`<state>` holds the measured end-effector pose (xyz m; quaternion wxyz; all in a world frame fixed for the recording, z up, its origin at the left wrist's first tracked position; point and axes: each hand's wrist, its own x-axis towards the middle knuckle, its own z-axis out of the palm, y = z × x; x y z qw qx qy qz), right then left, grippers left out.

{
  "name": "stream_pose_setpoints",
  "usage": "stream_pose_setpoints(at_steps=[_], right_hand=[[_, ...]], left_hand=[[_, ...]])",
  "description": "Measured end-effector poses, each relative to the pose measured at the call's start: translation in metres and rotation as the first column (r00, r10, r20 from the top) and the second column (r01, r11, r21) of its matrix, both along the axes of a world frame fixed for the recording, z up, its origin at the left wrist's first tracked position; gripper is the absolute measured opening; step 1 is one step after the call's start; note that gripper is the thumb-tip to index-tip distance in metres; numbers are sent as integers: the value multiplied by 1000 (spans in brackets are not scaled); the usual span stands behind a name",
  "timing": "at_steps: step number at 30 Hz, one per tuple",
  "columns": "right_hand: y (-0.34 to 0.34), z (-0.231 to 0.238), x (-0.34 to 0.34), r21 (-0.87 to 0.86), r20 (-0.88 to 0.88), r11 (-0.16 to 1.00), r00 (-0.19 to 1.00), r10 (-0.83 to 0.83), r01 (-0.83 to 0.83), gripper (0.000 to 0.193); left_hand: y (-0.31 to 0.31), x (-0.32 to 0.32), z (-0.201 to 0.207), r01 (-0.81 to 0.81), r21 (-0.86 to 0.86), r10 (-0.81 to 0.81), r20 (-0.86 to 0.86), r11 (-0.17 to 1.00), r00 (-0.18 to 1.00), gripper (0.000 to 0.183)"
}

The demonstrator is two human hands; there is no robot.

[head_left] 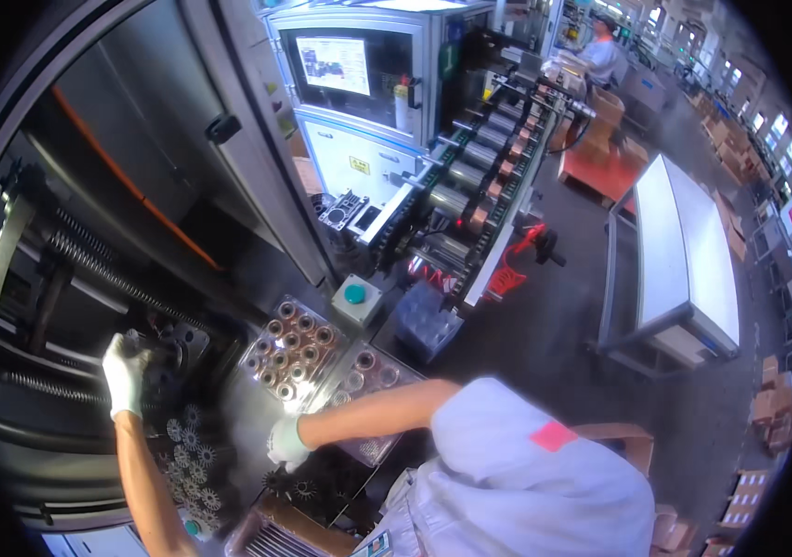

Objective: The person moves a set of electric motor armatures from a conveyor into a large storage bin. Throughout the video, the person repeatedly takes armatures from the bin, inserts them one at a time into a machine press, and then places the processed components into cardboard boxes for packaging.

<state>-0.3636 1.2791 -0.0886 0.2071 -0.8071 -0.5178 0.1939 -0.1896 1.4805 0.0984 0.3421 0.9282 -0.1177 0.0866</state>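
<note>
My left hand (126, 373), in a white glove, reaches into the machine at the left. Its fingers are bent together beside a dark metal fixture (190, 345); what they hold, if anything, is too small to name. My right hand (288, 444), also gloved, is lowered over the metal worktop with its fingers curled down and partly hidden. Toothed, gear-shaped metal discs (303, 489) lie just below it. More such discs (192, 464) are scattered between my forearms. Beyond my right hand stands a clear plastic tray (249, 357) holding several copper-coloured ring-shaped parts.
Long springs (99, 255) and bars run through the machine at left. A green push button (354, 294) sits on a box by the trays. Another clear tray (387, 446) lies under my right forearm. Past them are a roller conveyor (484, 167), a white-topped cart (684, 251) and another person (600, 58).
</note>
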Motion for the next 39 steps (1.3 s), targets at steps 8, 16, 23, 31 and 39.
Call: stream_pose_setpoints(at_steps=[8,16,23,31,39], right_hand=[[6,18,-13,233,-76,972,996,41,-23,43],[-33,78,23,49,-338,988,933,-122,147,52],[-1,83,22,87,-584,966,798,-149,245,29],[13,121,85,388,-629,717,735,-253,579,18],[66,139,187,559,-555,442,713,-429,701,29]], left_hand=[[11,-53,-33,-259,521,230,121,813,966,66],[79,-282,23,-300,284,405,-473,911,783,26],[112,-430,-191,-536,549,762,-374,642,529,59],[91,-424,-256,-619,549,817,-249,562,520,39],[86,-508,-228,-766,-66,513,-706,639,488,45]])
